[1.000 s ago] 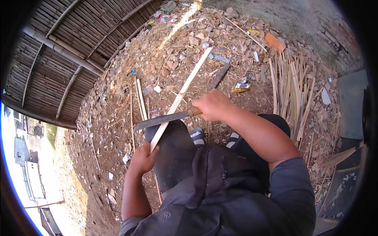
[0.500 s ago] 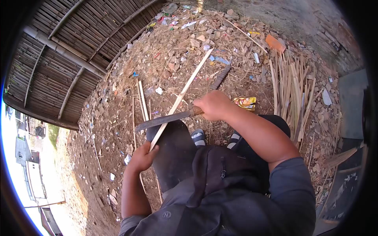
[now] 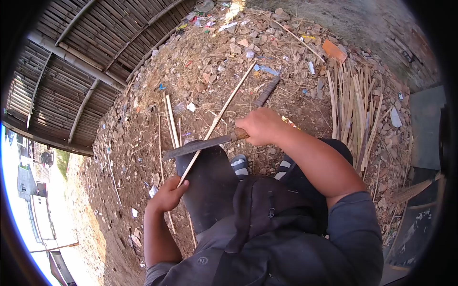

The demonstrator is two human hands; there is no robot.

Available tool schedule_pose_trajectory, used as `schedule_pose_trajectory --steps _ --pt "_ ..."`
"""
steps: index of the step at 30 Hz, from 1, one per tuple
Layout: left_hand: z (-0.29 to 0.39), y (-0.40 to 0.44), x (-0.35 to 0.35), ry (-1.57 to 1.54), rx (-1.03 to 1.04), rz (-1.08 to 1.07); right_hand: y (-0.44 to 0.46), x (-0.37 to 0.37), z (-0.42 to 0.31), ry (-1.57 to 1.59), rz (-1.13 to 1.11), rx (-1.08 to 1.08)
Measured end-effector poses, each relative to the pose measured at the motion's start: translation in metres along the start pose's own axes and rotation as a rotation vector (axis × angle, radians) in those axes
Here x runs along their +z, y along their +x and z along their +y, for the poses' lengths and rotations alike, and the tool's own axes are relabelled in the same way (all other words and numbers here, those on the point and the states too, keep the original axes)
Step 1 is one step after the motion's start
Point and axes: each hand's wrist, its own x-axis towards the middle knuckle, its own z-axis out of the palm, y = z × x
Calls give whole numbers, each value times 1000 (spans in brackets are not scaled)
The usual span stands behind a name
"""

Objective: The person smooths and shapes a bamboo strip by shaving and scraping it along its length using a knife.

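Observation:
My right hand (image 3: 260,126) is closed round the wooden handle of a machete (image 3: 200,147), whose dark blade points left over my knee. The blade lies across a long pale bamboo strip (image 3: 222,112), touching or just above it. My left hand (image 3: 168,194) grips the strip's near end beside my knee, thumb on top. From there the strip slants up and away to the right, its far end over the rubble. Beyond my right hand, a dark wrapped rod (image 3: 268,91), like a tool handle, lies on the ground.
A pile of split bamboo strips (image 3: 353,105) lies on the right near a wall (image 3: 381,43). More strips (image 3: 171,121) lie left of my knee. Bamboo panelling (image 3: 81,62) stands at upper left. Stones, litter and an orange brick piece (image 3: 334,50) cover the ground.
The bamboo strip has turned in my left hand and now shows a narrower face. The machete has shifted only slightly, and my right hand partly covers the yellow wrapper.

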Motion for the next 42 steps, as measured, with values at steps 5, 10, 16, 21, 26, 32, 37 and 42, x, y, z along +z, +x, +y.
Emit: schedule_pose_trajectory --steps 5,10,16,21,26,32,37,42 --pt "-27 3 9 -161 -46 -35 26 34 57 258 125 214" --pt "-16 1 7 -35 -13 -20 -1 1 8 72 22 99" --pt "-21 3 9 -97 -2 -13 22 33 71 244 54 200" --pt "-26 5 9 -127 -23 -15 17 19 58 218 81 215" --pt "-15 4 10 -9 52 40 -4 -6 -2 64 -96 91" --pt "-12 -3 13 45 64 131 22 17 78 280 68 319" --pt "-4 -5 14 131 86 144 -1 8 9 111 -44 93" --pt "-15 0 16 14 84 119 21 29 69 360 100 290"
